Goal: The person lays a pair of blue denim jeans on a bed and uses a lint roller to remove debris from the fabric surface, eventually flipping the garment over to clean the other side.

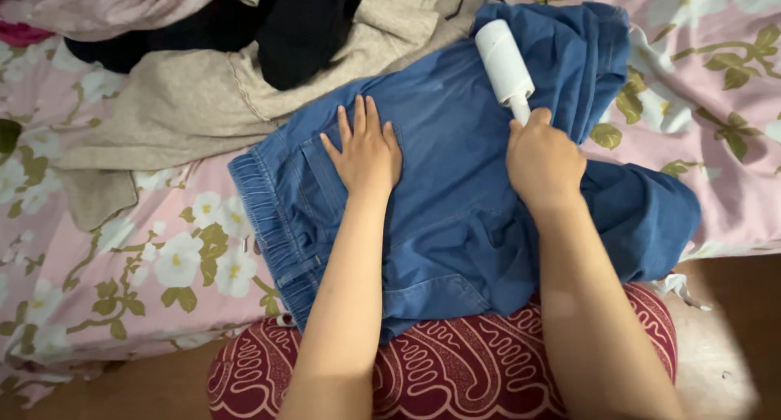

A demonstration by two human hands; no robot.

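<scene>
A pair of blue denim shorts [455, 192] lies spread flat on a bed covered by a pink sheet with white and green flowers [163, 265], its gathered elastic waistband toward the left and its legs reaching to the right, where the cloth is folded over on itself. The left hand [366, 152] rests palm down on the shorts near their middle, just right of the waistband and a sewn pocket, fingers stretched out and slightly spread, gripping nothing. The right hand [543, 161] sits to the right of it, also over the shorts, with its grip closed tight around the handle of a white lint roller [504, 62]; the roller's drum points up and away from the hand and lies on the upper part of the shorts, touching the denim. Above and left of the shorts, partly tucked beneath their upper edge, spreads a beige garment [187, 103], and on top of that, farther up, sits a heap of black clothing [301, 21]. Beyond the heap, at the upper left corner, lies pale pink cloth [106, 5]. Below the shorts, nearest the person, a dark red fabric with a white swirl pattern [455, 363] runs under both forearms, the shorts' lower edge overlapping it.
</scene>
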